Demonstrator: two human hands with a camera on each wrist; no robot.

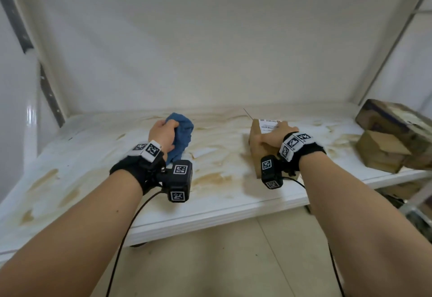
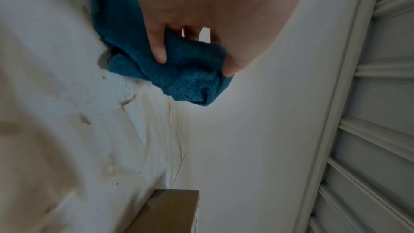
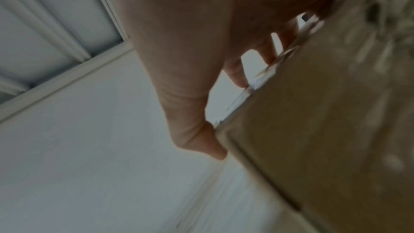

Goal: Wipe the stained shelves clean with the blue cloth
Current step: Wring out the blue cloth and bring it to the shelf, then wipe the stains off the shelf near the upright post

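Observation:
The white shelf (image 1: 98, 156) carries brown smears across most of its surface. My left hand (image 1: 163, 134) grips a bunched blue cloth (image 1: 183, 133) against the shelf near its back middle; in the left wrist view the fingers (image 2: 158, 49) and thumb curl into the blue cloth (image 2: 179, 73). My right hand (image 1: 275, 134) grips the top of a cardboard box (image 1: 259, 149) with a white label, standing right of centre. The right wrist view shows the thumb (image 3: 212, 146) on the box corner and the fingers over the top edge of the cardboard box (image 3: 325, 130).
Worn cardboard boxes (image 1: 388, 137) are piled at the shelf's right end. Slanted metal uprights (image 1: 385, 46) frame the shelf at both sides, and a white back wall closes it. Tiled floor (image 1: 210, 261) lies below the front edge. A second shelf level shows at lower right.

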